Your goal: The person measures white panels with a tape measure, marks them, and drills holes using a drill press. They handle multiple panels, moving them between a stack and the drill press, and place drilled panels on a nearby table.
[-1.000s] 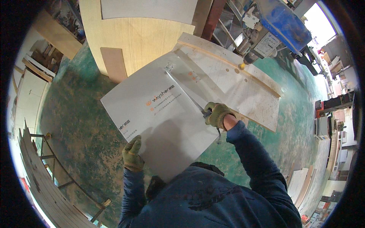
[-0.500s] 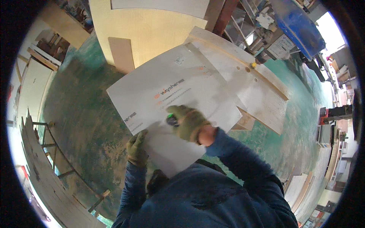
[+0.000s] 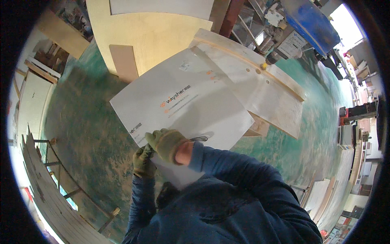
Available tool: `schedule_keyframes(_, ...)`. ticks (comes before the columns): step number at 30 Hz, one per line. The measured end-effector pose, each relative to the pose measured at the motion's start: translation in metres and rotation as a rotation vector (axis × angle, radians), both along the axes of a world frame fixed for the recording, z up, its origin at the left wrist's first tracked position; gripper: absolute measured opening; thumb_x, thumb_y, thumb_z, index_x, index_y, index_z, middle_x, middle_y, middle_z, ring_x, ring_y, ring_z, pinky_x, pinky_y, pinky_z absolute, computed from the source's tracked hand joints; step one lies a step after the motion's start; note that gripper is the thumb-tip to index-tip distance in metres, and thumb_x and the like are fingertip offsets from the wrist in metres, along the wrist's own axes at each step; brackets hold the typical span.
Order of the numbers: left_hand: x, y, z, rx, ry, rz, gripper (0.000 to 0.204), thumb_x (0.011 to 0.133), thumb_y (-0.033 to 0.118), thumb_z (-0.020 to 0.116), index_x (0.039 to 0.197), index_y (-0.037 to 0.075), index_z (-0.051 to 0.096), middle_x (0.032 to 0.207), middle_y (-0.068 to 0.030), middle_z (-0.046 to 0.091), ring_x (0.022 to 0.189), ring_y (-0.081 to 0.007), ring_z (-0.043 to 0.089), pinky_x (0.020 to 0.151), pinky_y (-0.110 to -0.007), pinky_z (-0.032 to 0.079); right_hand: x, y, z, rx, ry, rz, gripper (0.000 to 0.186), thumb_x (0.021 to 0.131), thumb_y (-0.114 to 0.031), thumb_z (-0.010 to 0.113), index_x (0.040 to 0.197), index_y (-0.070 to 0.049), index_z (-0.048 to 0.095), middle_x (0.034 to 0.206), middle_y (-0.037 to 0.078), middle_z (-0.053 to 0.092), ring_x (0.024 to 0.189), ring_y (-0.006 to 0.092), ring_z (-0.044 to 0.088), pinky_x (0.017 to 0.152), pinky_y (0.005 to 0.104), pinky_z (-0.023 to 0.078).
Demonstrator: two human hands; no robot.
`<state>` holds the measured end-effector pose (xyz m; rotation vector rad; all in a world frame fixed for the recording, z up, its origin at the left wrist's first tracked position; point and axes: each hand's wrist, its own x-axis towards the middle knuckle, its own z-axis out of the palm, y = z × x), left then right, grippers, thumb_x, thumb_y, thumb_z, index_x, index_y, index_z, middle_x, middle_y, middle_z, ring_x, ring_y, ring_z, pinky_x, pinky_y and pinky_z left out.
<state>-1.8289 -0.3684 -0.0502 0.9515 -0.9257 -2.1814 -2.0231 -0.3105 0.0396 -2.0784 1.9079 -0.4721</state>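
Observation:
A large white board (image 3: pixel 219 103) with orange and black print lies in front of me, its near corner against my body. My left hand (image 3: pixel 144 162), in a green work glove, is closed at the board's left edge. My right hand (image 3: pixel 166 143), gloved alike, reaches across the board and meets the left hand at that edge. Its fingers are curled, and what lies in them is hidden. A dark strap loop (image 3: pixel 201 138) rests on the board beside my right wrist. Whatever it is attached to is hidden by my forearm.
Beyond the board is a drilling machine with a blue housing (image 3: pixel 310 24), over a wooden table (image 3: pixel 280 95) with round holes and a fence strip. A pale yellow panel (image 3: pixel 162 36) stands at the far side. Weathered planks (image 3: pixel 53 195) on a metal frame are at left.
My right hand has moved left and nearer, to the left hand at the board's edge. The green-and-black tool seen in it earlier no longer shows; a strap loop now appears on the board.

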Motion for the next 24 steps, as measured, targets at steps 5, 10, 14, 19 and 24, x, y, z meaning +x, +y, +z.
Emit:
schedule_keyframes(5, -0.011, 0.000, 0.031, -0.235, -0.223, -0.129, 0.028, 0.093, 0.017, 0.072, 0.109, -0.006, 0.071, 0.100, -0.0070, 0.071, 0.089, -0.0185, 0.067, 0.081, -0.033, 0.055, -0.010, 0.009, 0.021, 0.114, -0.018, 0.046, 0.032, 0.090, -0.019, 0.059, 0.118, -0.002, 0.060, 0.104, 0.017, 0.070, 0.095, 0.0361, 0.069, 0.078, 0.0478, 0.056)
schedule_keyframes(10, -0.015, -0.001, 0.037, 0.154, -0.020, -0.099, 0.022, 0.090, 0.008, 0.070, 0.108, -0.004, 0.071, 0.100, -0.0082, 0.071, 0.091, -0.0199, 0.068, 0.080, -0.034, 0.056, -0.017, 0.038, 0.010, 0.108, -0.093, -0.018, 0.029, 0.089, -0.020, 0.061, 0.112, -0.002, 0.061, 0.104, 0.019, 0.069, 0.098, 0.0375, 0.068, 0.079, 0.0451, 0.056)
schedule_keyframes(14, -0.009, -0.001, 0.008, -0.233, -0.248, -0.015, 0.023, 0.089, 0.010, 0.073, 0.110, -0.001, 0.072, 0.101, -0.0077, 0.071, 0.092, -0.0207, 0.068, 0.079, -0.035, 0.056, -0.068, 0.149, -0.019, 0.141, -0.482, -0.083, 0.037, 0.094, -0.024, 0.060, 0.124, -0.003, 0.061, 0.116, 0.021, 0.065, 0.103, 0.0387, 0.066, 0.083, 0.0476, 0.055)
schedule_keyframes(19, -0.018, 0.000, 0.019, 0.059, -0.160, 0.146, 0.026, 0.088, 0.014, 0.076, 0.111, 0.002, 0.072, 0.102, -0.0058, 0.071, 0.089, -0.0209, 0.068, 0.078, -0.036, 0.057, -0.127, 0.272, 0.056, 0.854, -0.056, -0.113, 0.051, 0.093, -0.026, 0.065, 0.143, -0.020, 0.058, 0.134, 0.018, 0.062, 0.107, 0.0386, 0.066, 0.089, 0.0472, 0.056)
schedule_keyframes(24, -0.018, -0.001, 0.013, 0.107, -0.101, 0.107, 0.028, 0.090, 0.018, 0.077, 0.111, 0.001, 0.071, 0.103, -0.0072, 0.072, 0.089, -0.0223, 0.069, 0.080, -0.039, 0.058, -0.109, 0.382, 0.000, 1.104, -0.597, -0.332, 0.048, 0.087, -0.019, 0.070, 0.135, -0.020, 0.065, 0.115, 0.011, 0.074, 0.095, 0.0340, 0.071, 0.081, 0.0476, 0.058)
